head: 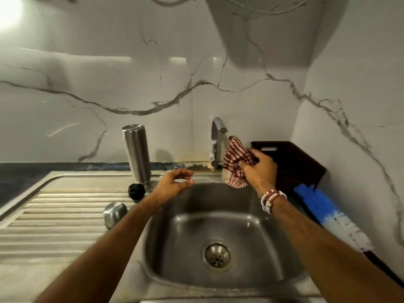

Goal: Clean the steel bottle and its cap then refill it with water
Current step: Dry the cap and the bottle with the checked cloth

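Bottle (136, 154): upside down, just left of the sink (251, 226).
Cap (115, 214): left of the sink, nearer the person.
Right hand (260, 169): clutches a cloth (235, 162) over the sink's back rim.
Left hand (175, 181): relaxed, empty.
Tip: likely drying next, so steady the bottle first.

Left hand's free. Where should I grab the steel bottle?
Wrap the left hand round the steel bottle at its straight middle, coming from the sink side. It stands upside down on its narrow neck, so a low grip looks poor, and the black cap crowds its foot.
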